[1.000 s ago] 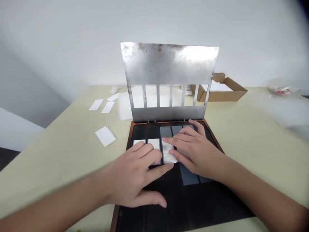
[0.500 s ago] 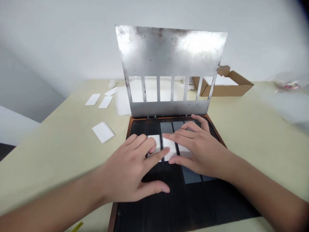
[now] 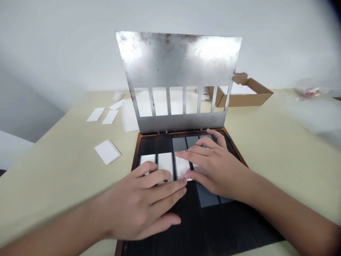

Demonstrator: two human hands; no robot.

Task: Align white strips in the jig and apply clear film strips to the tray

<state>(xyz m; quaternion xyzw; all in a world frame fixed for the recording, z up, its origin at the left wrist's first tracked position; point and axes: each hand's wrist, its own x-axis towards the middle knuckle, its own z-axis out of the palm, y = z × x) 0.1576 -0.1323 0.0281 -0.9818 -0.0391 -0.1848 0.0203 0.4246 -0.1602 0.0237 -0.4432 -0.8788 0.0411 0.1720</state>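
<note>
Several white cards (image 3: pixel 165 163) lie in a row on the black board (image 3: pixel 170 227), which has a brown frame and some grey-blue strips. My left hand (image 3: pixel 138 199) is over the left part of the row, fingers apart, its fingertips at the lower edge of a middle card (image 3: pixel 181 166). My right hand (image 3: pixel 220 163) rests on the right part of the row with fingers spread, the index finger and thumb touching that same middle card. It partly covers the cards beneath it. Hinged at the board's back edge, a metal plate (image 3: pixel 178 60) with a row of rectangular cutouts stands raised.
On the pale table (image 3: pixel 66 177), a small stack of white cards (image 3: pixel 107 152) and several smaller card piles (image 3: pixel 96 114) lie to the left. A cardboard box (image 3: pixel 245 100) holding white sheets stands behind the plate at the right. Clear plastic (image 3: pixel 311 93) is at the far right.
My left hand has moved down and to the left, its fingers now spread more, uncovering more of the left cards. My right hand stays on the row. The whole view has shifted slightly.
</note>
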